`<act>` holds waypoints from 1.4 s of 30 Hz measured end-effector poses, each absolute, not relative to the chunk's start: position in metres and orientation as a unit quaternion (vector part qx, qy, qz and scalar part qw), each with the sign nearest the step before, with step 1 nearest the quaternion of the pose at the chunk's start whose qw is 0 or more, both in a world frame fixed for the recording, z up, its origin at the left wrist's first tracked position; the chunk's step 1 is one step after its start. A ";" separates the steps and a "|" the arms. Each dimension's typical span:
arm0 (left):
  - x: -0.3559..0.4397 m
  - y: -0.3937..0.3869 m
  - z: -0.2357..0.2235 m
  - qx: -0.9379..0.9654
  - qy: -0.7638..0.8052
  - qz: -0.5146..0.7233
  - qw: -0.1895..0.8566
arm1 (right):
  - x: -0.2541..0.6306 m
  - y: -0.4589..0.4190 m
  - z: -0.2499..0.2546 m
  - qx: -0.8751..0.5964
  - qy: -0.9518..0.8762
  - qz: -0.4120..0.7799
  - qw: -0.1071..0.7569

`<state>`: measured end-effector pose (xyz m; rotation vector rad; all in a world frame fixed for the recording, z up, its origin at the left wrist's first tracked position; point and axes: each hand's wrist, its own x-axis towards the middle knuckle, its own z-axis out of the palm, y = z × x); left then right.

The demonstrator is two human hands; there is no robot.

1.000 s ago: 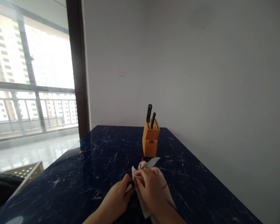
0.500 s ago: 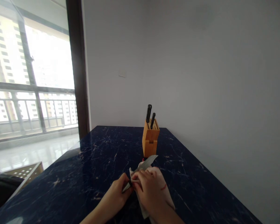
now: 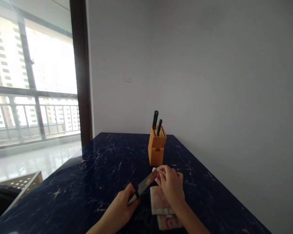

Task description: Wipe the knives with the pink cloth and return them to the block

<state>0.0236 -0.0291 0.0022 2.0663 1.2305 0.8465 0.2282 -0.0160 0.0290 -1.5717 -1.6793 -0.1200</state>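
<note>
My left hand (image 3: 124, 202) is closed round the handle of a kitchen knife (image 3: 144, 185), whose blade points away and to the right. Near the blade's tip, my right hand (image 3: 171, 182) pinches part of a pale cloth (image 3: 160, 200) with reddish marks against the steel. The rest of the cloth hangs below the right hand, over the table. Just beyond the knife tip stands a wooden knife block (image 3: 157, 151) with two black-handled knives (image 3: 155, 119) upright in its slots.
The dark blue marbled table (image 3: 112, 162) runs back to a grey wall (image 3: 210, 81). On the left are a window (image 3: 34, 71) and, low beside the table, a pale perforated chair back (image 3: 24, 185) with something dark on it.
My right hand has slid with the cloth from near the handle out to the knife's tip, baring the blade near the handle. My left hand keeps its hold.
</note>
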 end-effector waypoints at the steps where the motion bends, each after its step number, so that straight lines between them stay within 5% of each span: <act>1: 0.024 -0.029 0.002 0.774 0.463 0.317 0.293 | 0.230 -0.015 0.029 -0.630 -0.661 -0.053 0.403; 10: 0.021 -0.021 -0.003 0.750 0.452 0.346 0.336 | 0.211 -0.022 0.030 -0.614 -0.708 -0.099 0.334; 20: 0.027 -0.018 0.003 0.564 0.391 0.458 0.565 | 0.214 -0.023 0.031 -0.618 -0.693 -0.066 0.367; 34: 0.030 -0.025 0.014 0.527 0.297 0.474 0.640 | 0.184 -0.055 0.044 -0.493 -0.811 0.023 0.315; 42: 0.031 -0.020 -0.002 0.592 0.342 0.464 0.564 | 0.183 -0.053 0.033 -0.470 -0.826 0.014 0.310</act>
